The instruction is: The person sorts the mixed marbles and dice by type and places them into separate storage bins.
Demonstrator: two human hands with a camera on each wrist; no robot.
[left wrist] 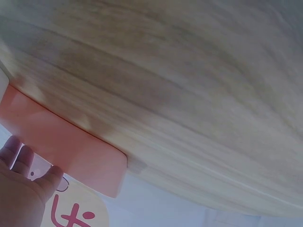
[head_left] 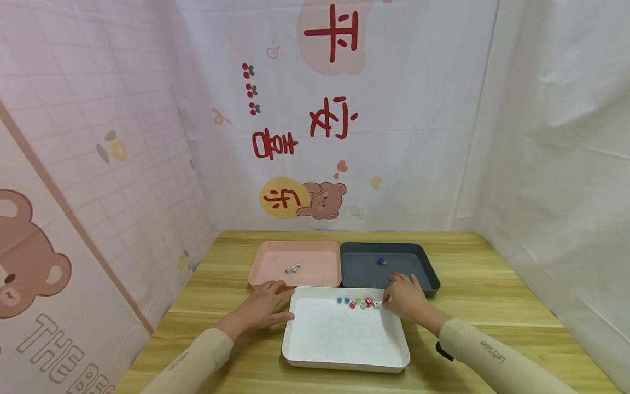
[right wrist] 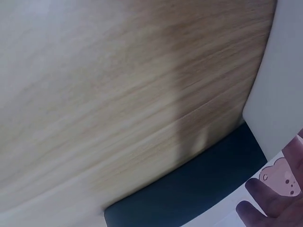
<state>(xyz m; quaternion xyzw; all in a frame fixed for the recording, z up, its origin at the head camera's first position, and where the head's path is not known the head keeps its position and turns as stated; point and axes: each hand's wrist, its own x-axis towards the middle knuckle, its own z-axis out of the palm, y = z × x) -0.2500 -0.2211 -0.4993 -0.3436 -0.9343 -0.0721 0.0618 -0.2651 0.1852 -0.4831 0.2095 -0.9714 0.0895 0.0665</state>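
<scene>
A white tray [head_left: 344, 334] holds a row of small pieces along its far side: two blue beads [head_left: 343, 300], a yellow-green piece [head_left: 358, 301], red dice [head_left: 369, 301] and white dice [head_left: 376, 305]. My left hand [head_left: 263, 306] rests at the tray's left rim, fingers extended and holding nothing. My right hand [head_left: 406, 297] reaches over the far right corner. Its thumb and index finger are close together beside the rightmost white die; whether they pinch anything is hidden. In the right wrist view, other fingers [right wrist: 265, 198] of that hand are loosely bent.
Behind the white tray stand a pink tray [head_left: 266, 260] with several white dice [head_left: 293, 268] and a dark grey tray [head_left: 413, 262] with small blue and green pieces [head_left: 381, 261]. All stand on a wood-grain table [head_left: 492, 306], with printed cloth [head_left: 408, 137] hanging around it.
</scene>
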